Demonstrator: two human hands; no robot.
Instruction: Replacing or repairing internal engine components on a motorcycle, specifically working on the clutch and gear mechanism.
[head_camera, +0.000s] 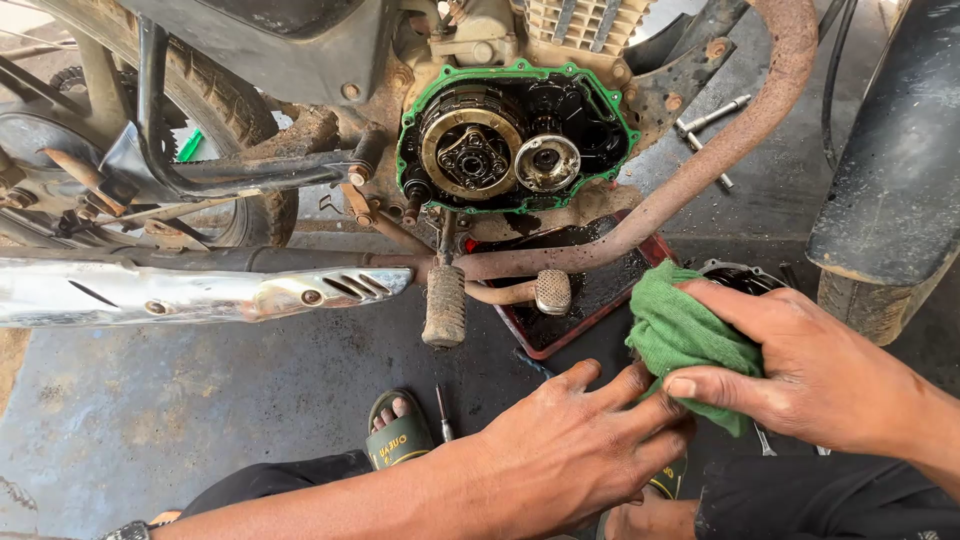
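Observation:
My right hand (810, 370) grips a bunched green rag (685, 335) at the lower right. My left hand (575, 445) lies flat just below and left of it, fingertips touching the rag's lower edge. Behind the rag a dark round engine cover (745, 277) shows partly. Above stands a motorcycle engine with its side opened: a green gasket (512, 70) rings the exposed clutch (470, 155) and a silver gear (547, 162).
A red drain tray (590, 295) with dark oil sits under the rusty exhaust pipe (720, 150). A footpeg (443, 305) and brake pedal (552, 291) hang near it. A chrome muffler (190, 290) runs left. A screwdriver (444, 412) lies by my sandalled foot (397, 430). Metal tools (708, 125) lie far right.

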